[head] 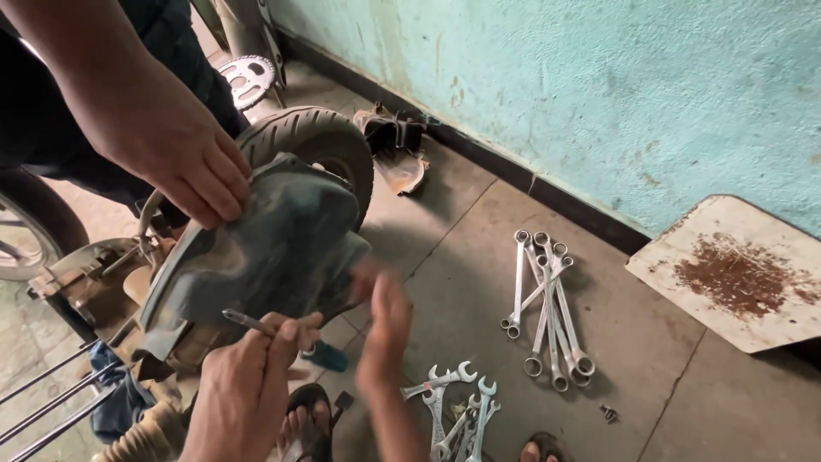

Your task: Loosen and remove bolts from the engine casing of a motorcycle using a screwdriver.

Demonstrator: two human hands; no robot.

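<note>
My left hand grips a screwdriver with a teal handle, its metal shaft pointing at the lower edge of a dusty dark grey mudguard. Blurred, my right hand hovers at the mudguard's right edge with its fingers stretched out and nothing in it. The mudguard sits over a small black tyre. Another person's hand reaches in from the upper left and holds the mudguard's top edge.
Ring spanners lie in a pile on the concrete floor, with open-end spanners nearer me. A small bolt lies beside them. A white rust-stained board leans by the teal wall. A sprocket lies behind the tyre. My sandalled foot is below.
</note>
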